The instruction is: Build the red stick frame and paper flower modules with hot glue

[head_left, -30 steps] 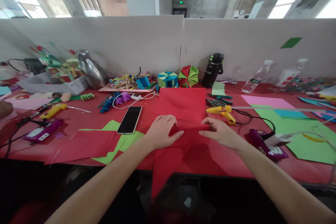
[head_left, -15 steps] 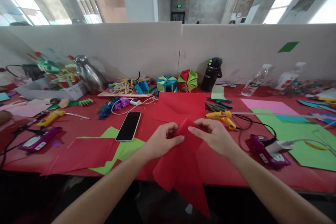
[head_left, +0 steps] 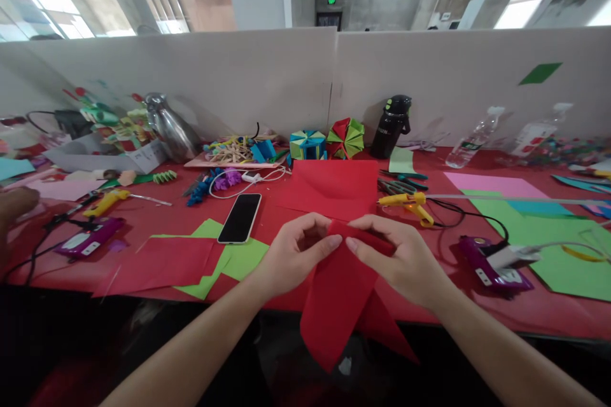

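Both hands pinch a folded sheet of red paper (head_left: 337,292) near its top, over the front edge of the red table. My left hand (head_left: 305,251) grips it from the left with thumb and fingers; my right hand (head_left: 389,251) holds it from the right, the two thumb tips close together. Two flaps of the paper hang below the hands, one slanting down to the right. Just beyond the hands lies a flat red sheet (head_left: 337,187). A phone (head_left: 240,219) rests on the table left of my left hand.
Red sheets (head_left: 157,264) and green sheets (head_left: 205,286) lie at left. To the right are a yellow glue gun (head_left: 408,201), a purple power strip (head_left: 494,270) and large green paper (head_left: 568,261). A black bottle (head_left: 389,130) stands behind. Another person's hand (head_left: 16,203) shows at far left.
The folded paper has turned, and its lower flaps now spread further right. Both thumbs have come closer together at its top. The camera view has shifted slightly.
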Demonstrator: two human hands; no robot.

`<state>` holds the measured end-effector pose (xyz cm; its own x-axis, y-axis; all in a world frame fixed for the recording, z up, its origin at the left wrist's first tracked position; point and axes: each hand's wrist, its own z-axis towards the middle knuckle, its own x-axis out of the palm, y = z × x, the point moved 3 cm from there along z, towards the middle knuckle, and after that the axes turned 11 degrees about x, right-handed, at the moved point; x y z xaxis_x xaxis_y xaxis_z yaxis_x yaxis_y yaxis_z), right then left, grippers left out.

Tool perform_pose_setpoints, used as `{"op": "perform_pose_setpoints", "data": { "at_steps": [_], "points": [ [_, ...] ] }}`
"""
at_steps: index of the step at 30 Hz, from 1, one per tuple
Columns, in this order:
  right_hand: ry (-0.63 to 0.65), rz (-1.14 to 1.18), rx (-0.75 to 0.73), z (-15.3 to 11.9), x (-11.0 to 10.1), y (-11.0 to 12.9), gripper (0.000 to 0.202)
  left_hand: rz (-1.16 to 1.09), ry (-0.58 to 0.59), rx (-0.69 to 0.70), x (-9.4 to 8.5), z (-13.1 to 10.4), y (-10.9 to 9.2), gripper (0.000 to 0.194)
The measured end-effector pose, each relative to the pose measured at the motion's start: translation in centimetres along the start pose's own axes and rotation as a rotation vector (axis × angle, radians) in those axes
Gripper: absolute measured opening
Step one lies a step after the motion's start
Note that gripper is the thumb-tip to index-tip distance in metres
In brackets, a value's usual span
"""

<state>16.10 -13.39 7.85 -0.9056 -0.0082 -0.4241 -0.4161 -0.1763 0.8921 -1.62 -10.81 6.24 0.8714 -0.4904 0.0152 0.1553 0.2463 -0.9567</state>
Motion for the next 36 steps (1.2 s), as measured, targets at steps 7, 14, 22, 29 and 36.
{"op": "perform_pose_setpoints", "data": {
  "at_steps": [7,14,22,29,36],
  "points": [
    [0.038,0.019,-0.042,-1.6,0.8,1.2,0.005,0.089,-0.006,0.082,0.1,-1.7,-0.6,0.016],
    [-0.026,-0.111,-0.229,-3.2,0.8,1.9,0.01,0.133,0.044,0.142,0.2,-2.9,-1.8,0.012],
    [-0.072,-0.149,-0.339,-3.7,0.8,2.1,0.013,0.376,0.034,0.39,-0.1,-3.3,-2.0,0.014],
    [-0.138,-0.204,-0.427,-3.9,0.8,2.0,0.016,0.494,0.013,0.546,0.1,-3.5,-2.1,0.022],
    [-0.149,-0.276,-0.452,-4.1,0.6,1.7,0.023,0.449,0.045,0.54,0.2,-3.5,-2.1,0.023]
  ]
}}
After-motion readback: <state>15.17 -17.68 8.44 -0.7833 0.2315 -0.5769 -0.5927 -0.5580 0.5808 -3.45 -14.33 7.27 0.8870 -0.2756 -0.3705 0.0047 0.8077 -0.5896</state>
